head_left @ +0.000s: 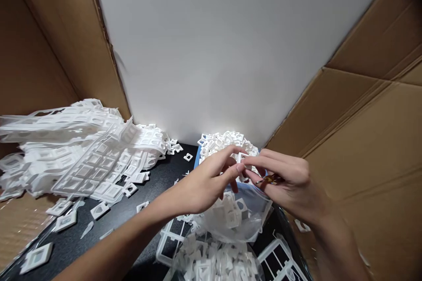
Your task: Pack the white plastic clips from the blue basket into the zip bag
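My left hand [207,182] and my right hand [290,184] meet at the fingertips above a clear plastic bag [250,215] of small white square plastic parts. Between the fingertips of both hands sits one small white plastic piece [242,158]. My right hand also holds a small yellowish tool [270,180] against its fingers. Behind the hands, a blue container [197,158] is heaped with white square parts [224,140].
A big pile of white plastic frame sheets [75,149] lies at the left on the black table [158,184]. Loose white squares [99,210] are scattered in front of it. Cardboard walls [369,140] rise at left and right; a white wall [214,52] stands behind.
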`<control>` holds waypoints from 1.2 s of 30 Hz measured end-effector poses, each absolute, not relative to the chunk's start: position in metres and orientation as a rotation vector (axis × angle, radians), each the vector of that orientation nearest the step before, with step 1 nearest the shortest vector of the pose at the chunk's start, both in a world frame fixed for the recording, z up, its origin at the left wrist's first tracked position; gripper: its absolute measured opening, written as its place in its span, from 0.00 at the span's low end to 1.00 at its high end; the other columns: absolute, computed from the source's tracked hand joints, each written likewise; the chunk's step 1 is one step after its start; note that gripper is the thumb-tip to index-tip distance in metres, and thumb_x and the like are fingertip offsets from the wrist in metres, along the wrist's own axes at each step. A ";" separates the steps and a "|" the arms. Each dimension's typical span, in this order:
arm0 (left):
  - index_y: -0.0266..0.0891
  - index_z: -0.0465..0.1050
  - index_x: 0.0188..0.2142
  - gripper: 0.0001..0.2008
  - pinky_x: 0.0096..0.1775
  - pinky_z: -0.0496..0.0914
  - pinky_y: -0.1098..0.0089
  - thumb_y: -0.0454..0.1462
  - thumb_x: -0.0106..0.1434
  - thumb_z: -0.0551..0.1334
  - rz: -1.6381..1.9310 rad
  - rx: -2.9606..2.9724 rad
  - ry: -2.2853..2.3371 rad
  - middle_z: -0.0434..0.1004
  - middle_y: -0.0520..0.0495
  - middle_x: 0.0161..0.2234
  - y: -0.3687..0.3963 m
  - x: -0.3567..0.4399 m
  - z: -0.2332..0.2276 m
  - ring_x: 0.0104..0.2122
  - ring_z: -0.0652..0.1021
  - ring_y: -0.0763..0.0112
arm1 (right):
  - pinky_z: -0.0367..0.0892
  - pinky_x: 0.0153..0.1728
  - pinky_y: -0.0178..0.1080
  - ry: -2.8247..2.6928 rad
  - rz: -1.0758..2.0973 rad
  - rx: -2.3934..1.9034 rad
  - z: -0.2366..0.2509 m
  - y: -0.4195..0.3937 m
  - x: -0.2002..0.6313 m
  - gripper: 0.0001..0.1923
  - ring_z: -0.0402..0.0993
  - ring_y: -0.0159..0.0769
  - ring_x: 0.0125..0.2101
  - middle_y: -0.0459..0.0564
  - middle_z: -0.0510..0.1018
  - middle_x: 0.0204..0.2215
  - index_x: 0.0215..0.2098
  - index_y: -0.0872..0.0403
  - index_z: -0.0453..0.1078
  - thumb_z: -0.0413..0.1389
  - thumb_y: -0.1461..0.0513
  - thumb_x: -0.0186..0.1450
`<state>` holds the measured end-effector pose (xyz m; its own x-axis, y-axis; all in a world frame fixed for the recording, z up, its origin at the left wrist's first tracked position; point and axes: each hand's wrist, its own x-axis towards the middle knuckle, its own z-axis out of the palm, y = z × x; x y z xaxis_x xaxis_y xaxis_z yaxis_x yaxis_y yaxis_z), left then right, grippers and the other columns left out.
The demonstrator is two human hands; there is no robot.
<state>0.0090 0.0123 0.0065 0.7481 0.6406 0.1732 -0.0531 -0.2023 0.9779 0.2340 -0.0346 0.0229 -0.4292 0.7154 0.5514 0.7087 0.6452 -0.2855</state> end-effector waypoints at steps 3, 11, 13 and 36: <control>0.44 0.62 0.67 0.20 0.33 0.71 0.70 0.46 0.81 0.56 0.629 1.556 0.378 0.80 0.42 0.49 0.015 0.010 0.005 0.38 0.79 0.67 | 0.65 0.28 0.36 -2.118 0.078 -1.117 0.028 -0.038 0.231 0.14 0.70 0.31 0.27 0.45 0.77 0.33 0.56 0.43 0.79 0.62 0.63 0.73; 0.43 0.66 0.61 0.17 0.30 0.68 0.73 0.46 0.79 0.60 0.668 1.551 0.449 0.76 0.49 0.40 0.014 0.010 0.010 0.35 0.78 0.70 | 0.68 0.20 0.33 -1.960 0.393 -1.269 0.026 -0.037 0.240 0.29 0.65 0.24 0.18 0.46 0.79 0.42 0.67 0.37 0.68 0.66 0.55 0.70; 0.44 0.65 0.62 0.18 0.29 0.67 0.73 0.46 0.79 0.60 0.665 1.555 0.451 0.77 0.49 0.39 0.014 0.009 0.011 0.34 0.78 0.70 | 0.69 0.20 0.33 -1.944 0.422 -1.260 0.026 -0.037 0.241 0.31 0.63 0.23 0.18 0.48 0.79 0.44 0.68 0.38 0.68 0.68 0.55 0.69; 0.47 0.64 0.59 0.14 0.34 0.69 0.69 0.45 0.79 0.58 0.635 1.568 0.492 0.73 0.53 0.35 0.016 0.006 0.009 0.31 0.73 0.71 | 0.62 0.21 0.35 -2.025 0.451 -1.256 0.034 -0.043 0.250 0.25 0.58 0.26 0.20 0.46 0.83 0.41 0.60 0.40 0.76 0.71 0.54 0.67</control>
<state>0.0064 0.0159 0.0090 0.7528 0.6494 0.1078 -0.0583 -0.0973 0.9935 0.2498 -0.0429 0.0339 -0.2834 0.8807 0.3796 0.6362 0.4688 -0.6127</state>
